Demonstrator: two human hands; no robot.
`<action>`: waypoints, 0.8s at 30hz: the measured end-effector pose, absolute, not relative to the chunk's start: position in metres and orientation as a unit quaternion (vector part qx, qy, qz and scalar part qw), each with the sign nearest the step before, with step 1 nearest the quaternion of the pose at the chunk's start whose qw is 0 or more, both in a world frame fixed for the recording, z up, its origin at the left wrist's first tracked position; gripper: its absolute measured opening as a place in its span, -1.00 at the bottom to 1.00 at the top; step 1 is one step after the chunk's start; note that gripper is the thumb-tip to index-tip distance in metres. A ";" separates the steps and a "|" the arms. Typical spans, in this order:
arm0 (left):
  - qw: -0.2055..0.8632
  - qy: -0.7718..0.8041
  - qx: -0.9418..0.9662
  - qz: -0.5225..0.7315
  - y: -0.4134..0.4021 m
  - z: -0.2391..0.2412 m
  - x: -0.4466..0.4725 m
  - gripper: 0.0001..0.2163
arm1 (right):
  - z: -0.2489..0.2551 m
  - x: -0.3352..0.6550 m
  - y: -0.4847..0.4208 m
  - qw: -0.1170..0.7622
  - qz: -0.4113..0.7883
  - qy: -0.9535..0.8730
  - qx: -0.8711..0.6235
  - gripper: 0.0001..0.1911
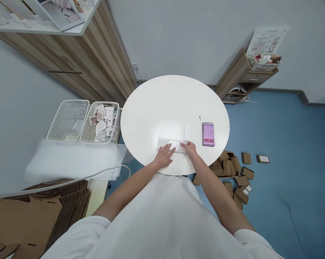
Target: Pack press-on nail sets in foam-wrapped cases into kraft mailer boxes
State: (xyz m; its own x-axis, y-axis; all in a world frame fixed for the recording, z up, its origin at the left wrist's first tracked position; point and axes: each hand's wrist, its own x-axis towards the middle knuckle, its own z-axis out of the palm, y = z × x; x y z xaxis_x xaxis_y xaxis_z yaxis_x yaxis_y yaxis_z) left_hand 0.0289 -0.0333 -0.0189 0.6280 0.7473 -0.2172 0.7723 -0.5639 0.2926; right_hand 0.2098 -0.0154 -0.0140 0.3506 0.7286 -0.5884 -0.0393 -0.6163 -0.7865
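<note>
A whitish, translucent wrapping sheet (162,142) lies as a narrow strip near the front edge of the round white table. On its middle rests a small pale, flat item (174,144), clear or white; I cannot make out its kind. My left hand (164,156) lies with fingers spread, its fingertips touching the strip and the near edge of the item. At the strip's right end my right hand (189,148) pinches the sheet between thumb and fingers. To the right of that hand lies a phone (208,134) with a blurred purple screen.
The round table (173,97) stands before me. At left are a basket of clear pieces (67,120), a basket of printed cards (114,104), stacked white sheets (70,162) and flattened cardboard (24,219). Small brown boxes (228,167) lie on the floor at right.
</note>
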 end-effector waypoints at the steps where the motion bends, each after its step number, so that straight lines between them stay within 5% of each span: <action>1: 0.185 0.427 0.884 -0.034 -0.033 -0.019 0.028 -0.37 | -0.012 0.210 -0.014 0.366 0.522 -0.242 -0.732 -0.63; 9: 0.171 0.410 0.896 -0.011 -0.037 -0.015 0.034 -0.34 | -0.009 0.214 -0.015 0.340 0.487 -0.254 -0.763 -0.52; 16: 0.237 0.416 0.878 0.010 -0.040 -0.010 0.052 -0.44 | -0.006 0.219 -0.005 0.330 0.573 -0.227 -0.715 -0.85; 24: 0.310 0.449 0.828 0.130 -0.031 -0.011 0.040 -0.48 | 0.010 0.198 0.005 0.318 0.645 -0.222 -0.659 -0.95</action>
